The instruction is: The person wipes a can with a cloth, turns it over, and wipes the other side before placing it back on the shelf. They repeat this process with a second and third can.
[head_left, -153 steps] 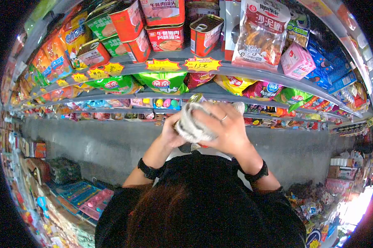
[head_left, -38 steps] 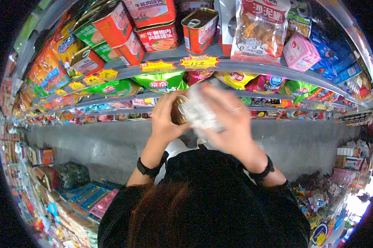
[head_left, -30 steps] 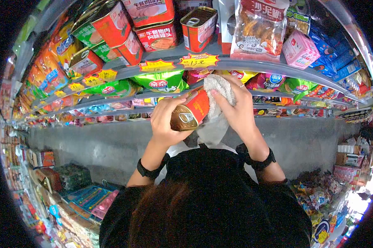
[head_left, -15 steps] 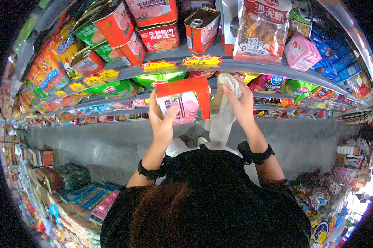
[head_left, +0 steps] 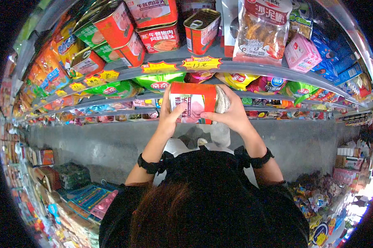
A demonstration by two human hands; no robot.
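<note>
A red luncheon meat can (head_left: 190, 103) with a pink meat picture on its label lies sideways between my two hands, in front of the shelves. My left hand (head_left: 170, 114) grips its left end, thumb across the label. At the other end, my right hand (head_left: 232, 113) presses a pale grey cloth (head_left: 222, 101) against the can, with the thumb over the can's lower edge. Part of the cloth hangs below my right hand. Similar red cans (head_left: 159, 37) stand stacked on the upper shelf, beside a single can with a pull ring (head_left: 202, 31).
Yellow price tags (head_left: 201, 63) line the shelf edge (head_left: 252, 66). A snack pouch (head_left: 262, 31) and a pink box (head_left: 302, 53) stand to the right. Green snack bags (head_left: 159, 80) fill the shelf below. Behind me are a dark crate (head_left: 73, 175) and goods piled on both sides.
The can has shifted slightly right and turned. My right hand has brought the cloth from beside the can onto its right end, and now grips there.
</note>
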